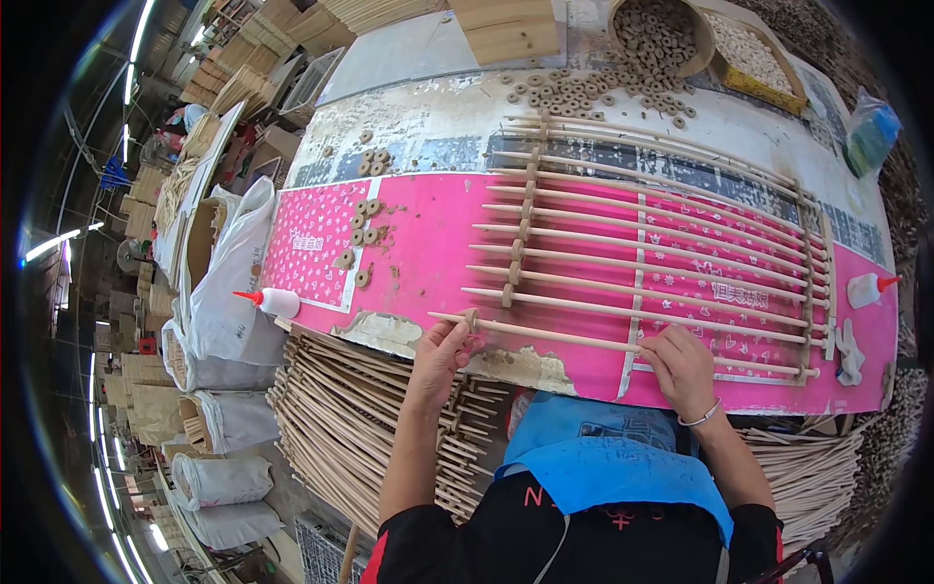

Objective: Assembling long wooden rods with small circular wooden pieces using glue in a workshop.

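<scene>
A long pale wooden rod (559, 336) with a pointed left end lies across the near edge of the pink-covered table. My left hand (444, 354) is closed near that end, its fingers at a small wooden ring (472, 319) threaded on the rod. Further right, my right hand (679, 368) pinches the same rod between thumb and fingers. Beyond it, several parallel rods (671, 272) are laid side by side. A line of rings (528, 209) sits near their left ends, and another line of rings (807, 263) near their right ends.
Loose rings (362, 237) lie left of the rods; more spill from a round tub (702, 44) at the back. A yellow-sided tray (773, 92) holds small pale pieces. Glue bottles stand at left (277, 302) and right (866, 289). Bundled rods (341, 419) sit below the table edge.
</scene>
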Motion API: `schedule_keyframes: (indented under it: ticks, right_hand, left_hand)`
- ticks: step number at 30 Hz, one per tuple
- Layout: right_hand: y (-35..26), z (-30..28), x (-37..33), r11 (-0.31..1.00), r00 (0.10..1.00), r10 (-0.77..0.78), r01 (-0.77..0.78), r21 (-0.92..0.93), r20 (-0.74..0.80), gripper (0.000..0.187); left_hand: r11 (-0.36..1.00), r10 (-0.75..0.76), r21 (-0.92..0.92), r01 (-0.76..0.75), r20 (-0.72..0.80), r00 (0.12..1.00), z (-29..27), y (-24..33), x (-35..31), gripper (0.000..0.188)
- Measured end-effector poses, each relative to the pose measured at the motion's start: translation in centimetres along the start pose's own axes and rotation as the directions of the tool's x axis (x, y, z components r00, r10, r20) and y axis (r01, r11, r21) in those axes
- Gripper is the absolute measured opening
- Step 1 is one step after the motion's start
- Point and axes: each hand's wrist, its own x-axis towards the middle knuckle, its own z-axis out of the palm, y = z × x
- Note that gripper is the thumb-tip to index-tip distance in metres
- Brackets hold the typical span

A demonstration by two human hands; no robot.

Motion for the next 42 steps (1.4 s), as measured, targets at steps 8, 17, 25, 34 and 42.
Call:
schedule_keyframes:
  ticks: [8, 17, 25, 34, 42]
  right_hand:
    - [0.1, 0.4, 0.1, 0.997, 0.998, 0.068, -0.068, 0.023, 0.006, 0.013]
    - [0.8, 1.1, -0.4, 0.996, 0.997, 0.07, -0.069, 0.051, -0.025, 0.012]
    - [1.3, 2.1, -0.5, 0.996, 0.994, 0.081, -0.078, 0.04, -0.071, 0.011]
    - [3.7, 5.7, -0.6, 0.996, 0.977, -0.07, 0.059, -0.06, -0.201, 0.01]
    - [2.9, 1.3, -5.2, 0.993, 0.919, 0.107, -0.08, 0.086, -0.38, 0.028]
  left_hand:
    - [0.999, 0.01, 0.045, -0.011, 0.007, 1.0, 0.6, -0.2, 0.0, 0.031]
    - [0.962, 0.002, 0.272, 0.003, -0.019, 1.0, 0.7, -0.6, -0.7, 0.027]
    - [-0.052, 0.626, 0.912, -0.406, 0.347, 0.698, 2.2, 0.8, -0.5, 0.044]
    - [0.015, 0.671, 0.85, -0.527, 0.382, 0.635, 0.6, -1.3, 2.0, 0.034]
    - [0.002, 0.638, 0.835, -0.55, 0.422, 0.644, 7.2, -1.6, -0.6, 0.03]
